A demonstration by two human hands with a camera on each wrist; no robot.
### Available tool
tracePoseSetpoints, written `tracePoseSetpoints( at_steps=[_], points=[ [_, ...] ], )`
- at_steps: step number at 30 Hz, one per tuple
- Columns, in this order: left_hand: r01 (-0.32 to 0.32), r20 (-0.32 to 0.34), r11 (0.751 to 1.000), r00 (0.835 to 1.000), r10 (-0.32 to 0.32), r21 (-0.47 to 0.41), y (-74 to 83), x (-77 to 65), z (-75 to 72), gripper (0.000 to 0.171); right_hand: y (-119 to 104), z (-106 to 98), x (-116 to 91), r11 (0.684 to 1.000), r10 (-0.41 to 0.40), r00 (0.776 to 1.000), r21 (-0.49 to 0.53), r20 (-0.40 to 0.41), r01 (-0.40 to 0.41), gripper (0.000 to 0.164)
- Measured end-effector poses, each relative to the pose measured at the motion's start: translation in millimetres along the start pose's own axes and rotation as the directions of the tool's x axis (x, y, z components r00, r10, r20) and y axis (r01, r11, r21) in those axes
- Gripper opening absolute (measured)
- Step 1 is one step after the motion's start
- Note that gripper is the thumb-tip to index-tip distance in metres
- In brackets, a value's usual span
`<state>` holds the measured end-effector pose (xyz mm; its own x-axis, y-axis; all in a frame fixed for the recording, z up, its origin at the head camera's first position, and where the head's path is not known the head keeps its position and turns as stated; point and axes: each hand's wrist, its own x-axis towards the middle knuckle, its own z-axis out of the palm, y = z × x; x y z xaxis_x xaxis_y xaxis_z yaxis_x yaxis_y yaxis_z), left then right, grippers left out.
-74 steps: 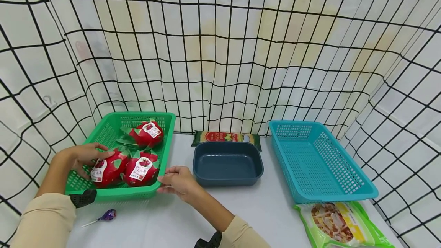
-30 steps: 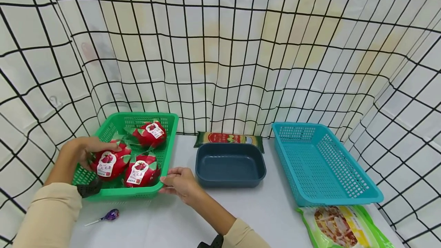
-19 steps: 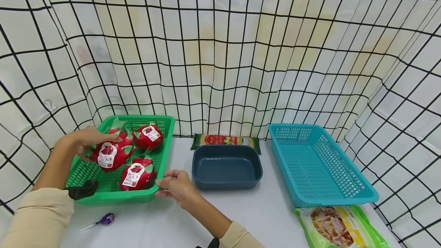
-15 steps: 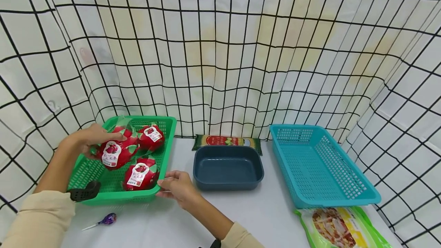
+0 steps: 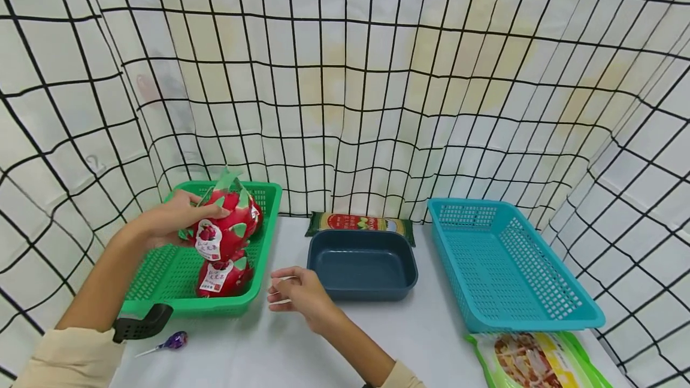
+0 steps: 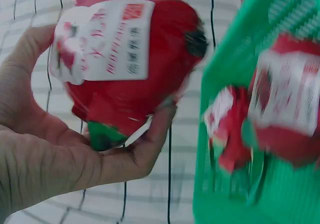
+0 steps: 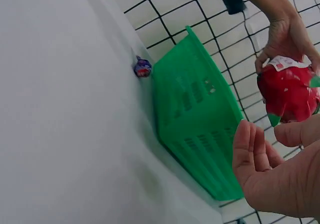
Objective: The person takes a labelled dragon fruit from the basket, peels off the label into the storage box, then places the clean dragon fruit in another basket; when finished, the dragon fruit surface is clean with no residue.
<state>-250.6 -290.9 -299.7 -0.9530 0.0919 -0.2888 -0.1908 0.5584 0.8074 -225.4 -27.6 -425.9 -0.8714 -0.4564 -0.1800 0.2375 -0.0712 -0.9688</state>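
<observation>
My left hand (image 5: 171, 220) grips a red dragon fruit (image 5: 232, 233) with green scales and a white label, held up over the green basket (image 5: 194, 305). In the left wrist view, the thumb and fingers wrap around that dragon fruit (image 6: 172, 44). Two more labelled dragon fruits sit in the basket: one near the front (image 5: 234, 280), and one behind, partly hidden by the held fruit. My right hand (image 5: 304, 297) is in the air just right of the basket, fingers loosely bent and holding nothing. The right wrist view shows this hand (image 7: 280, 174) apart from the basket wall.
A dark blue tub (image 5: 362, 292) stands mid-table, with a long green and red packet (image 5: 358, 221) behind it. On the right is a blue basket (image 5: 485, 250), a green food bag (image 5: 530, 358) before it. A purple lollipop (image 5: 175, 340) lies at front left. Black netting surrounds the table.
My left hand has lifted one dragon fruit from the green basket's left side and brought it up and rightward. My right hand has let go of the basket's front right corner and moved slightly right.
</observation>
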Motion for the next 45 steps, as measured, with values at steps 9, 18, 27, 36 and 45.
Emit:
tracePoseSetpoints(
  at_steps=[9,18,27,36,45],
  points=[
    [-0.072,0.021,0.987,0.997,0.075,-0.147,14.6,-27.4,79.9,0.068,-17.5,-48.5,-30.4,0.965,-0.166,0.986,-0.210,-0.025,0.157,0.026],
    [0.072,0.096,0.929,0.995,-0.039,-0.364,13.4,-53.3,166.8,0.057,-22.8,-98.7,-59.9,0.852,-0.285,0.958,-0.463,-0.020,0.244,0.028],
    [0.297,0.169,0.760,0.955,-0.245,-0.579,-8.7,-46.1,230.8,0.084,-19.5,-123.3,-74.6,0.849,-0.241,0.969,-0.495,-0.055,0.184,0.031],
    [0.353,0.206,0.612,0.932,-0.299,-0.708,-17.1,-33.0,255.8,0.102,-10.1,-132.1,-79.9,0.877,-0.195,0.978,-0.459,-0.068,0.143,0.028],
    [0.289,0.156,0.574,0.950,-0.269,-0.766,-10.0,-18.5,277.9,0.107,-9.2,-132.9,-89.5,0.850,-0.172,0.985,-0.503,0.015,0.156,0.021]
  ],
)
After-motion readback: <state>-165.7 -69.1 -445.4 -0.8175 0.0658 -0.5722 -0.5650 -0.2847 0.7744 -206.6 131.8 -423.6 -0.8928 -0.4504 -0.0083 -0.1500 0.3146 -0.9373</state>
